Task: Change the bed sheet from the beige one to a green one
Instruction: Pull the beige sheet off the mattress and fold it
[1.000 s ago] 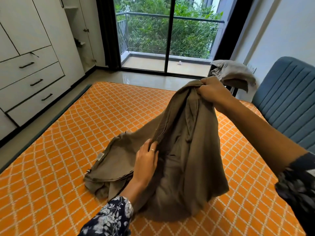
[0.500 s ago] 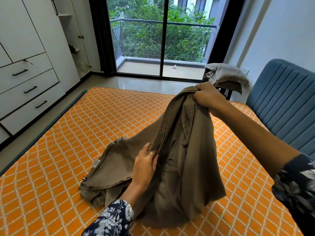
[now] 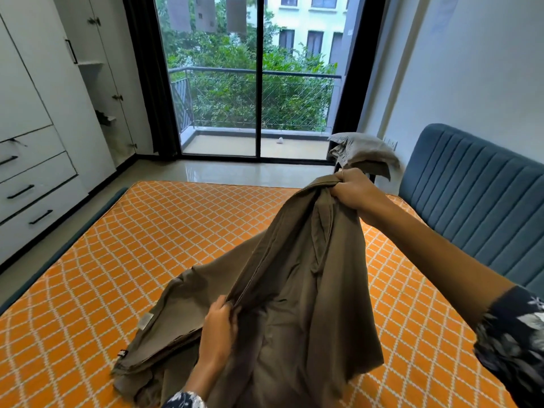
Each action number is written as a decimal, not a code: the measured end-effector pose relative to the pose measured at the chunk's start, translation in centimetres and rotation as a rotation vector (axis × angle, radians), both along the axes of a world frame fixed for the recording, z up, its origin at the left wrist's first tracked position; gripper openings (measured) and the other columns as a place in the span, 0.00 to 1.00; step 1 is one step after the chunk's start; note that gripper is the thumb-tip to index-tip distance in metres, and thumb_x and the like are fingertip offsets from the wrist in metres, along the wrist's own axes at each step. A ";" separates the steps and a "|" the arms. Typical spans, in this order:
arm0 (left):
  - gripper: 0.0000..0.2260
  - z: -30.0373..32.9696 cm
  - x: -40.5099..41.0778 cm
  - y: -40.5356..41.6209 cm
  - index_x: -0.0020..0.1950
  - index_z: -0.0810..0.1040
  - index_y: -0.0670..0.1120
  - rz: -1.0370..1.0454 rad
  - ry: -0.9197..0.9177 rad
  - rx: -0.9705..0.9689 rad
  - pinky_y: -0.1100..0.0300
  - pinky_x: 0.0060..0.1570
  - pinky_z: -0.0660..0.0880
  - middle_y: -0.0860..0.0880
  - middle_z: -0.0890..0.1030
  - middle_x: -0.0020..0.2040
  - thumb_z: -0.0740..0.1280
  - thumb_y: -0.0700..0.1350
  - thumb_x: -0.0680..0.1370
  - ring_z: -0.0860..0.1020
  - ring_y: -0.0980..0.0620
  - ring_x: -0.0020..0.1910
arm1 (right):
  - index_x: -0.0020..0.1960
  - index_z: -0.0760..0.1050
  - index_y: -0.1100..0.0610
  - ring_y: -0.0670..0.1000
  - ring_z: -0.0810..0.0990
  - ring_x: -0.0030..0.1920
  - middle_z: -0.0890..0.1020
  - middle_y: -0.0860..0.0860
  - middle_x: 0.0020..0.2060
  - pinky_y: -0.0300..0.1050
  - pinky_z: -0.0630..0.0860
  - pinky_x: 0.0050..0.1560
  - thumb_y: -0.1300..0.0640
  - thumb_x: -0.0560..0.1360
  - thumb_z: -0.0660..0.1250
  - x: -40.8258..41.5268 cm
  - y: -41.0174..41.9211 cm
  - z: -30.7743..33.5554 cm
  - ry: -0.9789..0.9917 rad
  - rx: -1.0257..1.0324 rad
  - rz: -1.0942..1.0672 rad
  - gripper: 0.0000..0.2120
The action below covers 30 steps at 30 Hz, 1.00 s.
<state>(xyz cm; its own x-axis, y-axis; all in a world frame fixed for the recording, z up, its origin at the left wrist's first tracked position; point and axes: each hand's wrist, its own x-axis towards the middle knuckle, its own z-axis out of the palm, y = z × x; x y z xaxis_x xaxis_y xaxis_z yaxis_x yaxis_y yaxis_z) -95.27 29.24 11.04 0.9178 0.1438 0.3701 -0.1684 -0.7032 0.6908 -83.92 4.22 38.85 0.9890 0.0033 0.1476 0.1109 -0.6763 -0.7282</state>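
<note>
An olive-green sheet [image 3: 303, 290] lies half unfolded on the bare orange diamond-patterned mattress [image 3: 141, 248]. My right hand [image 3: 354, 188] grips a bunched edge of the sheet and holds it up above the mattress near the headboard side. My left hand [image 3: 219, 325] pinches a hem of the same sheet lower down, close to me. The rest of the sheet still lies folded on the mattress at the left, with a small label showing. A beige-grey bundle of cloth [image 3: 363, 153] sits behind my right hand on something dark.
A blue padded headboard [image 3: 471, 198] runs along the right. White wardrobe drawers [image 3: 32, 184] stand at the left across a strip of floor. A glass balcony door [image 3: 256, 92] is straight ahead beyond the bed's far edge.
The view has tilted up and shows more of the balcony door. My left hand has slid a little along the hem while my right hand keeps the sheet raised.
</note>
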 end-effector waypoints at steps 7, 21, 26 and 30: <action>0.08 9.4 -0.7 6.4 0.45 0.76 0.51 -0.093 -0.260 0.030 0.67 0.43 0.69 0.55 0.79 0.46 0.59 0.42 0.74 0.76 0.54 0.41 | 0.44 0.81 0.59 0.60 0.81 0.47 0.83 0.59 0.41 0.62 0.78 0.53 0.57 0.70 0.64 -0.4 -4.4 1.4 -0.025 0.087 -0.058 0.09; 0.12 26.6 3.8 6.4 0.56 0.80 0.43 -0.318 -0.202 0.310 0.73 0.43 0.66 0.46 0.83 0.48 0.64 0.44 0.76 0.80 0.50 0.46 | 0.58 0.79 0.64 0.66 0.74 0.54 0.76 0.68 0.51 0.50 0.68 0.55 0.63 0.71 0.59 -6.6 -7.2 3.8 -0.308 -0.415 -0.168 0.19; 0.11 28.8 4.5 3.2 0.56 0.81 0.39 -0.411 -0.107 0.520 0.67 0.50 0.67 0.41 0.83 0.53 0.64 0.38 0.77 0.80 0.44 0.54 | 0.51 0.83 0.58 0.55 0.73 0.58 0.73 0.58 0.57 0.40 0.65 0.59 0.75 0.66 0.65 -7.5 -3.8 3.0 -0.343 -0.383 0.288 0.20; 0.13 30.2 4.0 0.5 0.57 0.80 0.42 -0.550 -0.107 0.669 0.57 0.52 0.71 0.42 0.83 0.54 0.64 0.35 0.74 0.80 0.43 0.53 | 0.51 0.83 0.54 0.43 0.65 0.70 0.75 0.51 0.61 0.40 0.66 0.63 0.70 0.65 0.64 -8.6 1.7 1.9 -0.237 -0.249 0.675 0.20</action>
